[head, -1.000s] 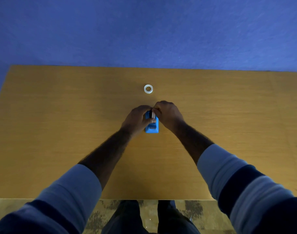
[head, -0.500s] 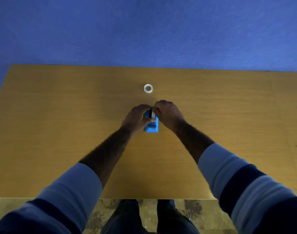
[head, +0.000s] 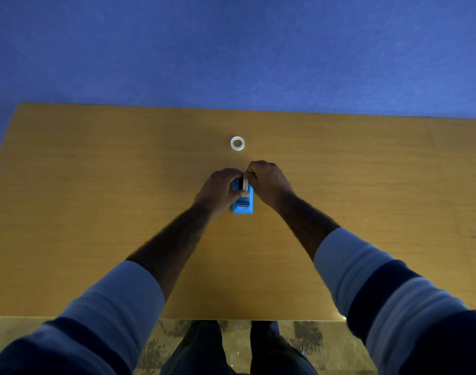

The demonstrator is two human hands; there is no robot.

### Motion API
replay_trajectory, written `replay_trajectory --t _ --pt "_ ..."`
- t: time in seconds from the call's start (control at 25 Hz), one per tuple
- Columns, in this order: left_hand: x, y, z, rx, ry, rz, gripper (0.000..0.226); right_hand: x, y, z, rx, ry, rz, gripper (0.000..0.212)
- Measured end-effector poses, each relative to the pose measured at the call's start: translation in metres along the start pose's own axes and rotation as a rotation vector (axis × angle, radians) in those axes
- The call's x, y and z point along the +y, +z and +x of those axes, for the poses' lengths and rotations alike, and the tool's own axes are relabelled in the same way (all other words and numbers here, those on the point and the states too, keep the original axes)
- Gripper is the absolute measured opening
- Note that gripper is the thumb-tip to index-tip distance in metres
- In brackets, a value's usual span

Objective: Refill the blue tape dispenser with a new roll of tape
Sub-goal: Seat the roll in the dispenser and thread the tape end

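The blue tape dispenser (head: 242, 205) stands on the wooden table (head: 96, 198), its cutter end pointing toward me. My left hand (head: 217, 192) grips its left side, thumb lying across the top. My right hand (head: 269, 182) pinches a pale tape roll (head: 245, 184) that sits upright in the dispenser's far end, beside a dark core piece. Fingers of both hands hide most of that roll. A second small white tape ring (head: 237, 143) lies flat on the table just beyond my hands.
The table's far edge meets a blue wall (head: 231, 50). Its near edge runs just above my legs and a patterned floor (head: 312, 336).
Both hands stay on the dispenser in almost the same place. The pale roll shows a little more between the fingers now.
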State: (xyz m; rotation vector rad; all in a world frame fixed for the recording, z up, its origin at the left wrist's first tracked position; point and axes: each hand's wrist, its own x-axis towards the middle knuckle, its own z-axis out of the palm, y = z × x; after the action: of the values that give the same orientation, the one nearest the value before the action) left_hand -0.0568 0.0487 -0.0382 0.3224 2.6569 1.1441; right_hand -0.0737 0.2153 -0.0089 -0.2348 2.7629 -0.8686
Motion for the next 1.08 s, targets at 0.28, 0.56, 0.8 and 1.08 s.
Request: replay_trajectory --t 0.28,0.56,0.8,1.08 --pt "-0.001 0.000 0.001 -0.002 -0.002 -0.005 0.043 -0.002 -0.004 -0.003 -0.022 -0.054 -0.040 0.015" --pt "0.000 -0.001 0.001 0.007 0.009 0.008 0.042 -0.004 -0.004 -0.001 -0.006 -0.061 -0.077 0.015" --pt "-0.001 0.000 0.002 -0.004 -0.013 0.029 0.046 0.000 -0.004 0.002 -0.013 -0.002 0.017 0.012" --pt "-0.002 -0.001 0.001 0.005 0.008 0.012 0.043 0.006 -0.003 -0.005 -0.009 -0.046 0.065 0.008"
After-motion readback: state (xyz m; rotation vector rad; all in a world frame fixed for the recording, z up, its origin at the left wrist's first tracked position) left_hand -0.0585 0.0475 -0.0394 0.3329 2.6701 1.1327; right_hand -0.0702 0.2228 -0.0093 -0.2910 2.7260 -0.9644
